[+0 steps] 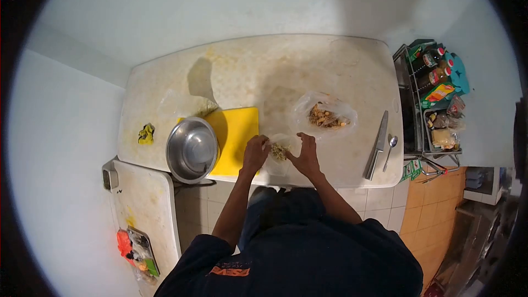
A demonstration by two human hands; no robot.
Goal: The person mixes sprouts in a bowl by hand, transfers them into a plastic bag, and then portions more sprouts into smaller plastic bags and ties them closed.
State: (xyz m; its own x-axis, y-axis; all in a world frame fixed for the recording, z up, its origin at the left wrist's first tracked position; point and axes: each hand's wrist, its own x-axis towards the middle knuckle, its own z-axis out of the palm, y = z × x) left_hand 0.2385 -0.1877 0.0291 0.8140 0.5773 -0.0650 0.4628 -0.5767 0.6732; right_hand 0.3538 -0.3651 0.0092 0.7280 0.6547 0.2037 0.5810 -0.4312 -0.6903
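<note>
A small clear plastic bag [280, 166] lies at the table's front edge, with greenish-brown dried bits [279, 152] inside. My left hand [255, 155] pinches the bag's left side near its mouth. On the opposite side, my right hand [306, 158] has its thumb against the bag by the dried bits and its bent forefinger higher up at the bag's edge. Under and beside my left hand is a yellow cutting board [236, 132]. A steel bowl [192, 149] rests partly over the board's left side and appears to have nothing solid in it.
Another clear bag with brown dried pieces [328, 116] lies behind my right hand. To the right are a large knife [379, 143] and a spoon [390, 151]. A clear bag [187, 104] and a yellow-black scrap [146, 133] lie left. A rack [418, 104] of bottles and packets stands right.
</note>
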